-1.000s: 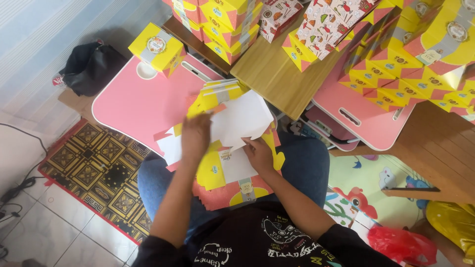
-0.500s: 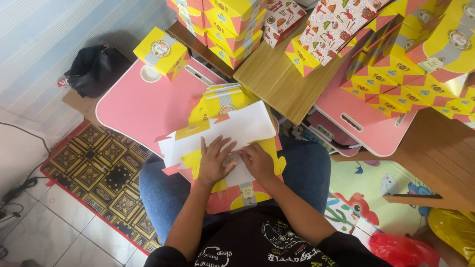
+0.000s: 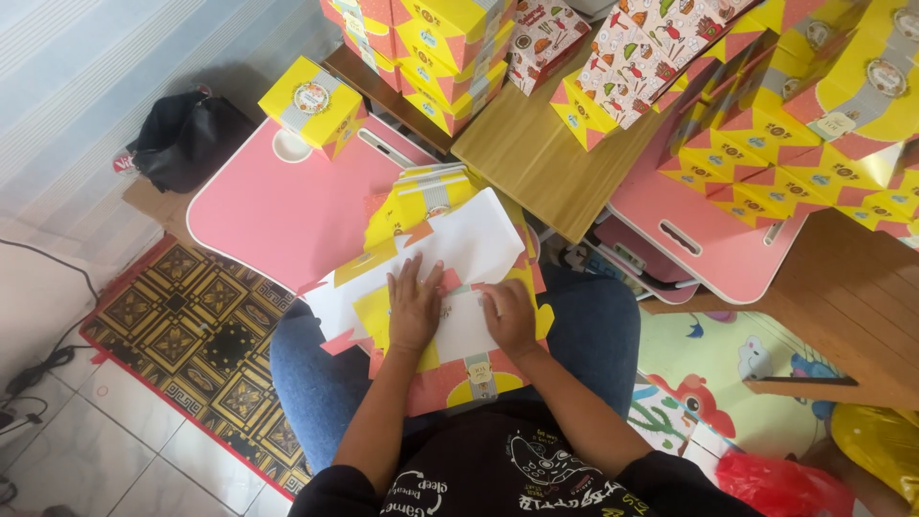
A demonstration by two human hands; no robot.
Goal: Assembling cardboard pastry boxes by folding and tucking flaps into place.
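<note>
flat carton blank (image 3: 450,287): white inside, yellow and coral-red triangle flaps
desk (image 3: 278,215): pink
folded box (image 3: 311,105): yellow with grey band, at the desk's far corner
rug (image 3: 182,335): black and gold geometric squares, red border
jeans (image 3: 593,325): blue
bag (image 3: 182,139): black

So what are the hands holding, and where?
Nothing is gripped. The left hand and right hand press flat on the white inner face of an unfolded cardboard box on the lap.
</note>
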